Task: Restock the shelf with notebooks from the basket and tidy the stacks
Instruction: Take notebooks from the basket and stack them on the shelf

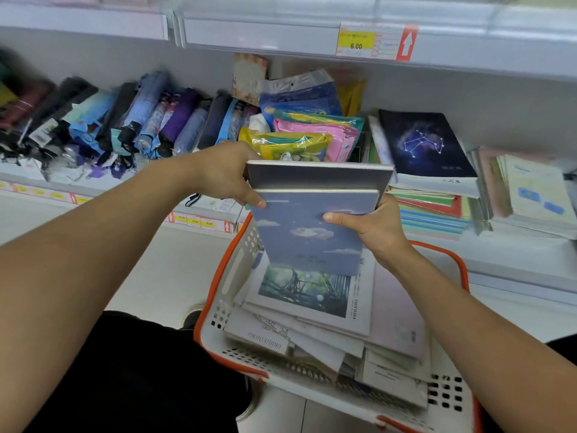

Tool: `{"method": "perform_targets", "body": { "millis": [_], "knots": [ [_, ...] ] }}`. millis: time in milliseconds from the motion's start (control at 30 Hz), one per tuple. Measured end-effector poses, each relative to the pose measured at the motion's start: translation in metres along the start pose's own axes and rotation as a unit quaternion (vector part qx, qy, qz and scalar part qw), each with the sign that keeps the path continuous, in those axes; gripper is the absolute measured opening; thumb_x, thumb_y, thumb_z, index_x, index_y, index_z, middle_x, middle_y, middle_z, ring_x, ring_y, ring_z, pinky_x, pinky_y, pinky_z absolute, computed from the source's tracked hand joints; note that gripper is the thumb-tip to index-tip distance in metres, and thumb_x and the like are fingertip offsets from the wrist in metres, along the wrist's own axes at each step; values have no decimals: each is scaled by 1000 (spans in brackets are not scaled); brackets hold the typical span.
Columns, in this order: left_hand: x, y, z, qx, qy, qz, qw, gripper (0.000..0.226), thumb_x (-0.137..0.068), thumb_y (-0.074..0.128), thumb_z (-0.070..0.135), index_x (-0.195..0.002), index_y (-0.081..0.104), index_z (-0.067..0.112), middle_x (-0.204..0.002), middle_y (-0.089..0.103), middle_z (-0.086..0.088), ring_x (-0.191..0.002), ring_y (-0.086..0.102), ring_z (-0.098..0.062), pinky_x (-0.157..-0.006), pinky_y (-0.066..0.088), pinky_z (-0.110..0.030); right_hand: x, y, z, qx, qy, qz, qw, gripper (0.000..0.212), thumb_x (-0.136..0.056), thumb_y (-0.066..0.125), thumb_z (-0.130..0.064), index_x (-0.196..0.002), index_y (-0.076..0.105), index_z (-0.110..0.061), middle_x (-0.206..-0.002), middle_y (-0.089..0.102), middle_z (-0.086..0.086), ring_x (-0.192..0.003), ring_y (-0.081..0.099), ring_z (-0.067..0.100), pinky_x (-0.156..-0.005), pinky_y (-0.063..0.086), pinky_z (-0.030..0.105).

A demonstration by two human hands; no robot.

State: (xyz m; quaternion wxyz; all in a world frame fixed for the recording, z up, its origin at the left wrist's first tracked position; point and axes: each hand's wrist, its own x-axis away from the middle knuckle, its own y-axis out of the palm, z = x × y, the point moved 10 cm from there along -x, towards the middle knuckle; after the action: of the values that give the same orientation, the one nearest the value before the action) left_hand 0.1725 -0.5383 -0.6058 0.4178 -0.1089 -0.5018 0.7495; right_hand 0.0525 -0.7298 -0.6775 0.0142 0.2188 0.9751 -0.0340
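Note:
I hold two blue-grey notebooks together above the basket. The nearer one, a sky-and-clouds notebook (309,232), stands upright, and the second notebook (318,176) sits behind and above it. My left hand (228,176) grips their left edge, thumb on the front cover. My right hand (374,226) grips the right edge, thumb across the cover. Below them a white basket with an orange rim (218,295) holds several more notebooks (312,307). On the shelf to the right a stack topped by a dark constellation notebook (424,145) rests beside pale stacks (530,195).
Folded umbrellas (125,120) fill the shelf's left part. Colourful plastic-wrapped packs (306,132) lie just behind the held notebooks. An upper shelf edge with a yellow price tag (359,42) overhangs. The white lower shelf ledge (515,264) runs under the stacks.

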Motion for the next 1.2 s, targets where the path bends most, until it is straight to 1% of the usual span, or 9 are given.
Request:
{"method": "perform_targets", "body": {
  "millis": [67,200,400,600,700,800,900,1000,1200],
  "knots": [
    [0,9,2,14,4,-26,1000,24,-72,85,17,-73,64,27,-60,64,16,-56,63,0,-51,46,-12,1,-2,2,-10,1,-18,1000,35,-54,91,-21,-85,75,-18,-90,78,-2,-86,75,18,-75,61,33],
    [-1,22,3,45,-1,-66,997,17,-78,78,5,-94,72,8,-85,73,5,-67,72,-9,-61,59,-24,3,-5,13,-12,6,-49,999,30,-69,85,-3,-89,74,-23,-87,77,-12,-84,74,10,-71,57,22],
    [-5,28,21,-1,41,-54,998,7,-88,71,24,-87,71,17,-72,72,3,-62,71,-8,-66,60,-27,14,-5,58,47,66,-96,992,44,-74,83,-4,-106,68,-30,-101,71,-18,-89,69,-6,-75,56,15],
    [14,-40,24,113,44,80,989,6,-89,68,22,-84,70,25,-65,70,10,-58,68,-12,-56,56,-21,0,9,19,15,25,-102,994,35,-82,75,-1,-109,68,-22,-106,72,-10,-92,71,2,-78,56,21],
    [41,-80,20,190,52,166,966,12,-91,65,21,-80,68,24,-65,67,4,-55,59,-15,-53,51,-20,-6,20,-12,6,-1,-124,992,32,-86,69,1,-118,65,-4,-106,73,2,-89,71,6,-76,55,25],
    [59,-108,10,273,43,262,925,4,-92,64,21,-90,66,17,-65,70,8,-52,60,-4,-49,47,-15,-4,25,-40,-26,-23,-86,996,26,-91,65,-5,-114,67,-16,-108,74,-1,-92,71,12,-78,56,32],
    [70,-133,11,389,57,355,848,26,-89,66,28,-113,60,21,-101,74,11,-89,70,-4,-71,54,-19,-8,40,-93,-82,-60,-79,992,27,-88,68,-10,-114,69,-19,-113,74,2,-98,70,21,-84,57,40],
    [73,-137,29,408,79,364,834,51,-78,69,39,-124,61,18,-110,72,14,-101,68,-3,-82,55,-18,-21,46,-160,-144,-92,-81,982,31,-88,65,-9,-119,65,-5,-115,73,8,-97,69,24,-86,57,40],
    [80,-157,23,454,37,441,773,16,-95,61,30,-108,68,24,-102,74,7,-91,72,-12,-76,59,-28,-55,41,-245,-133,-87,-98,982,32,-98,56,-17,-128,59,-9,-119,72,7,-108,69,29,-89,58,44]
  ]
}}
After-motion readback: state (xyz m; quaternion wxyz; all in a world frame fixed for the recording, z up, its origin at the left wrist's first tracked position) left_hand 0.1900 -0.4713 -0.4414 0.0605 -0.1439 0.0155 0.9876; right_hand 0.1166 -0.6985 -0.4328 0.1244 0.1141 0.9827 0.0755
